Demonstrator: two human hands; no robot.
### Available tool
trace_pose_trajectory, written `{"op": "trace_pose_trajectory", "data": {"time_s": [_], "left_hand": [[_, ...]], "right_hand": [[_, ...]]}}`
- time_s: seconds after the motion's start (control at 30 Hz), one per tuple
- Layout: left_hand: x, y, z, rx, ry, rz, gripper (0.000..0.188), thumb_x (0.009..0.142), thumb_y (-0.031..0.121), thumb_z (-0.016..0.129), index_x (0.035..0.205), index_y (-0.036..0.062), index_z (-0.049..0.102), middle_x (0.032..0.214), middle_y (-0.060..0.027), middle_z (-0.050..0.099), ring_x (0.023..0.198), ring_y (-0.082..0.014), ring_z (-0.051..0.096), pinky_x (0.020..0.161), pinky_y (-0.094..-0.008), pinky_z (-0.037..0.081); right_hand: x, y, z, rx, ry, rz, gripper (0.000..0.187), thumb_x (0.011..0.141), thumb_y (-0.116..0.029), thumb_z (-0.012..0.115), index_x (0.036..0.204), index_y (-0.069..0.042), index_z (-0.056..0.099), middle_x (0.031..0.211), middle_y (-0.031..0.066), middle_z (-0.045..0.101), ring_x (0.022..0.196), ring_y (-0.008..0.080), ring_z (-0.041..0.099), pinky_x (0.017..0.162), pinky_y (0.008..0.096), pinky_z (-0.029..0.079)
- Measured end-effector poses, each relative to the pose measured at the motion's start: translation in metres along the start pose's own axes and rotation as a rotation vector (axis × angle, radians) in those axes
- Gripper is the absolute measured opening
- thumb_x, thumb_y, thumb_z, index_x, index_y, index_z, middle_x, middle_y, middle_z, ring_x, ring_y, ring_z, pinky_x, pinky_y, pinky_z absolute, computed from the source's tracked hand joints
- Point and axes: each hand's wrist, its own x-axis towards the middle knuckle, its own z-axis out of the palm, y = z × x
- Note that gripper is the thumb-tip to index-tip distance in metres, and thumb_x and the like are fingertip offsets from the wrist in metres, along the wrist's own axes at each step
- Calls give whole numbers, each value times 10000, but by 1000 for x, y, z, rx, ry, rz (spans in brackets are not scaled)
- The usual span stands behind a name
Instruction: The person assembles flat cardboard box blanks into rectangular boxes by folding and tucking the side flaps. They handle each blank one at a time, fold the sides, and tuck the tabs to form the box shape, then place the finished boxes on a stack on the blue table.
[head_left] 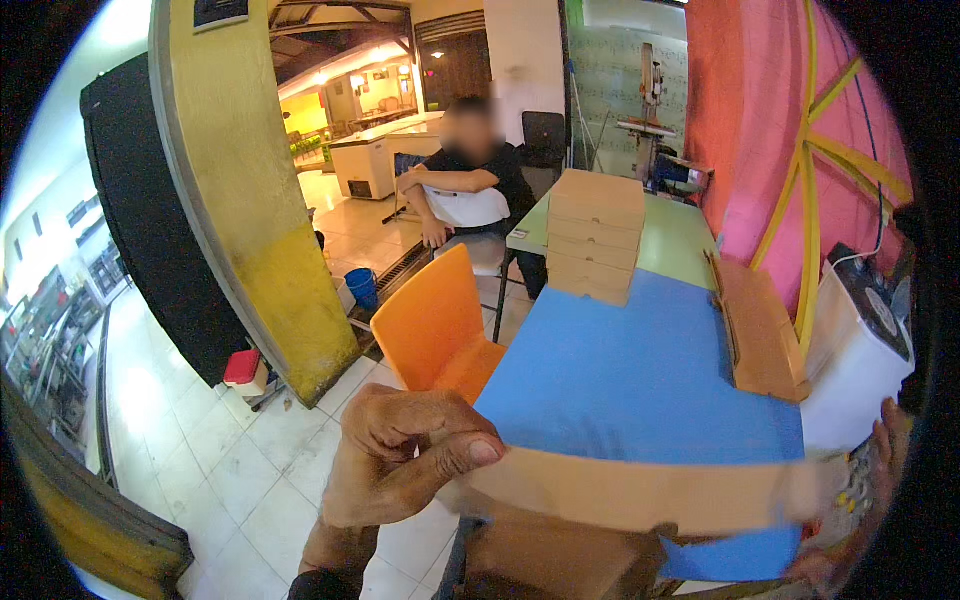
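"How's that brown cardboard (650,492) held?"
"Blue table's (600,370) six o'clock: left hand (415,455) pinching its near-left corner, thumb against finger, probably for steadiness. Right hand (872,515), four o'clock, is blurred; can't tell its grip."
"And around?"
"Stacked boxes (595,235) at twelve, likely piled to save room; folded cardboard (755,335) at two; orange chair (435,315) crowding ten."

Two hands show, one left hand (388,468) and one right hand (870,525), with one cardboard piece (640,490), one stack of apparently four boxes (596,200), and flat cardboard (757,335) whose sheets cannot be counted. There are two table surfaces, one blue (600,370) and one green (675,230), one orange chair (435,315), one bucket (362,288), one tub (246,380) and one seated person (510,178).
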Motion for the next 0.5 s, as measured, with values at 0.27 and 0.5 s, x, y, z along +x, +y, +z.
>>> {"op": "trace_pose_trajectory", "data": {"time_s": [0.27, 0.5], "left_hand": [[1, 4, -6, -227, -36, -53, 141, 819, 94, 749, 799, -34, 693, 747, -112, 693, 659, -122, 636, 622, -235, 474], [25, 3, -16, -227, -425, 285, 353, 810, 264, 742, 961, -55, 721, 915, -272, 691, 779, -309, 703, 698, -382, 560]], "right_hand": [[13, -41, 14, 40, 23, -1, 353, 894, -124, 669, 1200, 42, 603, 1121, 204, 602, 918, 298, 607, 750, 354, 502], [-7, -32, -5, 35, 58, 26, 288, 960, -131, 577, 1151, 81, 610, 927, 176, 658, 714, 239, 624, 643, 292, 505]]}}
